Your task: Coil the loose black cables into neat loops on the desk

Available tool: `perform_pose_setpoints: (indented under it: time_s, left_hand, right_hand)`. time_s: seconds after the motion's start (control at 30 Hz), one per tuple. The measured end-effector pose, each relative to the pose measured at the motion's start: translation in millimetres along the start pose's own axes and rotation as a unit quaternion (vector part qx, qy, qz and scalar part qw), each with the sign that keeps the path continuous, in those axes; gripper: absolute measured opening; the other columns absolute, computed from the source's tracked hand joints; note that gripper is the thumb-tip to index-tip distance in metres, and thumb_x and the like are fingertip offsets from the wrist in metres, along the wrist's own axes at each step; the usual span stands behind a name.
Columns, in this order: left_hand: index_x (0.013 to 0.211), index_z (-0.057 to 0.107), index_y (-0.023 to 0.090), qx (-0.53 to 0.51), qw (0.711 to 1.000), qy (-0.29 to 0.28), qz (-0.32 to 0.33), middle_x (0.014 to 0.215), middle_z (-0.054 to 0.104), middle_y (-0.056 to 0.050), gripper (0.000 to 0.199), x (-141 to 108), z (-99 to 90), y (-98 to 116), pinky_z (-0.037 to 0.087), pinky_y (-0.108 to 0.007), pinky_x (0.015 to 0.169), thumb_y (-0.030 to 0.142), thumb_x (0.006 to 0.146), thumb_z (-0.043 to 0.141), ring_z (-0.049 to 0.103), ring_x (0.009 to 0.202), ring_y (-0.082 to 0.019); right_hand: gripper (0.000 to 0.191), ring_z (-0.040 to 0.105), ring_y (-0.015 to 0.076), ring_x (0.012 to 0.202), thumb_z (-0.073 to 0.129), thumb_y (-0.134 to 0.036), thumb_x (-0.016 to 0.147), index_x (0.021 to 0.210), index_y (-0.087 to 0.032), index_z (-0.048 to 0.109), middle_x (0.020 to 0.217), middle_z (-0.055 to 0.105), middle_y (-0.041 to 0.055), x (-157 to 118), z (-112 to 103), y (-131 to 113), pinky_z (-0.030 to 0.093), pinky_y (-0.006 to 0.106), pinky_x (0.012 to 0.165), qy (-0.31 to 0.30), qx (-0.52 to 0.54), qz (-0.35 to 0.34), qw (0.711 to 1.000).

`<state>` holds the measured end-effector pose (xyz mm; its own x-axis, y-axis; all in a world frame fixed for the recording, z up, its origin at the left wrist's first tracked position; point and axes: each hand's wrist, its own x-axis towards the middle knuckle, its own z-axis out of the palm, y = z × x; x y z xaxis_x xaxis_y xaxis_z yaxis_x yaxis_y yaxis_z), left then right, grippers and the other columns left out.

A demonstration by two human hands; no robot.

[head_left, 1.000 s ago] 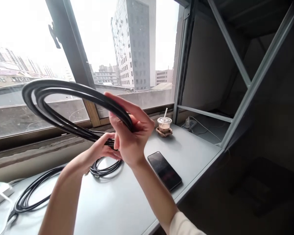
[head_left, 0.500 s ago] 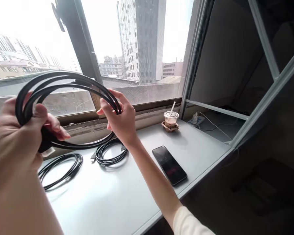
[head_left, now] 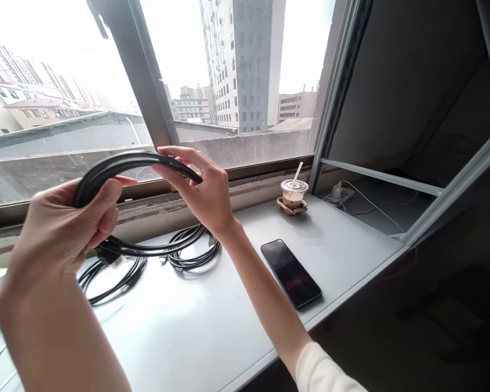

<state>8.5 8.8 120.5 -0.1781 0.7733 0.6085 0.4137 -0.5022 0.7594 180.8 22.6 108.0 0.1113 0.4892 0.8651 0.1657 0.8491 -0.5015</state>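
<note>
A coiled black cable (head_left: 126, 159) is held up above the white table (head_left: 179, 337), its loops gathered into a thick bundle along the top. My left hand (head_left: 73, 218) is closed round the coil's left side, with a dark plug hanging just below it. On the right side, my right hand (head_left: 202, 188) grips the same coil between thumb and fingers. Beneath the held coil, a second coiled cable (head_left: 126, 283) lies on the left of the table. Another coil (head_left: 188, 264) rests to its right, partly behind the held loop.
A black phone (head_left: 292, 275) lies right of my right forearm. Farther back, a lidded cup (head_left: 294, 193) with a straw stands in a cardboard holder. White metal bars border the table's right end, near a power strip (head_left: 338, 195). White objects sit at the left edge.
The held loops have drawn together into a tighter bundle and sit lower. My left hand has moved right, nearer my right hand. The view has shifted, showing white objects at the left edge.
</note>
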Motion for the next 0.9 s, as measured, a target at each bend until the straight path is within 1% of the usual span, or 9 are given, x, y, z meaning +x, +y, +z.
perform_pose_setpoints:
  time_s: [0.13, 0.2, 0.27, 0.37, 0.53, 0.63, 0.7, 0.77, 0.9]
  left_hand:
    - [0.059, 0.063, 0.013, -0.042, 0.999, -0.013, 0.016, 0.037, 0.038, 0.003, 0.055, -4.3, 1.3, 8.9, 0.018, -0.016, 0.032, 0.067, 0.066, 0.068, 0.029, 0.032, -0.002]
    - [0.049, 0.056, 0.013, -0.053, 0.998, 0.016, 0.025, 0.036, 0.04, 0.002, 0.058, -5.1, 2.1, 11.9, 0.019, -0.017, 0.033, 0.067, 0.062, 0.071, 0.031, 0.032, -0.002]
    - [0.047, 0.054, 0.013, -0.071, 0.997, 0.042, 0.014, 0.037, 0.041, 0.002, 0.057, -5.0, 2.0, 12.7, 0.021, -0.017, 0.033, 0.066, 0.056, 0.075, 0.033, 0.032, -0.003]
    - [0.048, 0.054, 0.013, -0.096, 0.993, 0.068, -0.011, 0.038, 0.043, 0.003, 0.057, -4.6, 0.2, 11.1, 0.022, -0.017, 0.032, 0.065, 0.052, 0.078, 0.035, 0.032, -0.004]
    - [0.047, 0.045, 0.015, -0.144, 0.988, 0.028, -0.056, 0.035, 0.037, 0.005, 0.062, -5.4, 0.3, 10.9, 0.016, -0.017, 0.031, 0.07, 0.054, 0.073, 0.029, 0.031, -0.003]
    - [0.048, 0.039, 0.016, -0.178, 0.981, -0.011, -0.077, 0.036, 0.032, 0.006, 0.063, -6.8, 0.5, 13.0, 0.012, -0.018, 0.032, 0.069, 0.057, 0.073, 0.025, 0.032, -0.002]
    - [0.049, 0.037, 0.017, -0.191, 0.977, -0.023, -0.09, 0.038, 0.03, 0.006, 0.063, -7.5, -0.3, 13.6, 0.011, -0.018, 0.032, 0.067, 0.06, 0.073, 0.023, 0.033, -0.002]
    - [0.052, 0.037, 0.017, -0.192, 0.975, -0.03, -0.111, 0.041, 0.03, 0.006, 0.061, -7.4, -0.7, 12.9, 0.01, -0.018, 0.032, 0.065, 0.063, 0.072, 0.022, 0.033, -0.002]
    - [0.061, 0.04, 0.017, -0.192, 0.967, -0.074, -0.154, 0.047, 0.029, 0.007, 0.053, -5.0, 4.0, 8.2, 0.009, -0.018, 0.032, 0.062, 0.074, 0.064, 0.019, 0.034, -0.001]
  right_hand:
    - [0.02, 0.06, 0.0092, 0.082, 0.071, -0.03, 0.078, 0.094, -0.017, 0.07, 0.098, 0.063, 0.003, 0.4, -0.3, 9.0, 0.045, 0.017, 0.068, 0.0, -0.056, 0.007, 0.998]
    - [0.023, 0.056, 0.0077, 0.067, 0.07, -0.039, 0.078, 0.083, -0.016, 0.071, 0.08, 0.063, 0.0005, -1.6, -3.4, 7.0, 0.041, 0.018, 0.06, -0.02, -0.071, 0.045, 0.996]
    - [0.038, 0.047, 0.0062, 0.053, 0.068, -0.051, 0.075, 0.064, -0.015, 0.066, 0.054, 0.05, -0.0037, -4.1, -7.7, 1.8, 0.033, 0.019, 0.052, -0.059, -0.078, 0.087, 0.991]
    - [0.054, 0.039, 0.0049, 0.045, 0.066, -0.06, 0.071, 0.047, -0.014, 0.052, 0.043, 0.033, -0.0056, -6.6, -11.7, -6.0, 0.026, 0.02, 0.047, -0.111, -0.028, 0.146, 0.983]
    - [0.05, 0.048, 0.0056, 0.044, 0.072, -0.062, 0.061, 0.063, -0.012, 0.064, 0.053, 0.056, -0.0004, -5.4, -6.0, -10.1, 0.037, 0.018, 0.044, -0.179, 0.206, 0.274, 0.922]
    - [0.056, 0.048, 0.0055, 0.041, 0.074, -0.062, 0.058, 0.083, -0.012, 0.069, 0.057, 0.06, 0.0, -4.2, -3.6, -10.9, 0.039, 0.017, 0.04, -0.195, 0.273, 0.314, 0.888]
    - [0.063, 0.052, 0.0062, 0.042, 0.066, -0.065, 0.068, 0.104, -0.015, 0.066, 0.066, 0.064, 0.0014, -3.9, -4.3, -11.3, 0.04, 0.017, 0.039, -0.183, 0.271, 0.287, 0.901]
    - [0.063, 0.057, 0.0058, 0.046, 0.052, -0.066, 0.08, 0.122, -0.019, 0.057, 0.086, 0.067, 0.0039, -4.0, -5.9, -10.5, 0.041, 0.016, 0.04, -0.141, 0.233, 0.217, 0.937]
    - [0.041, 0.061, 0.0047, 0.066, 0.06, -0.05, 0.084, 0.117, -0.026, 0.062, 0.114, 0.06, 0.0027, -4.4, -7.3, 0.3, 0.048, 0.017, 0.059, -0.092, 0.044, 0.02, 0.995]
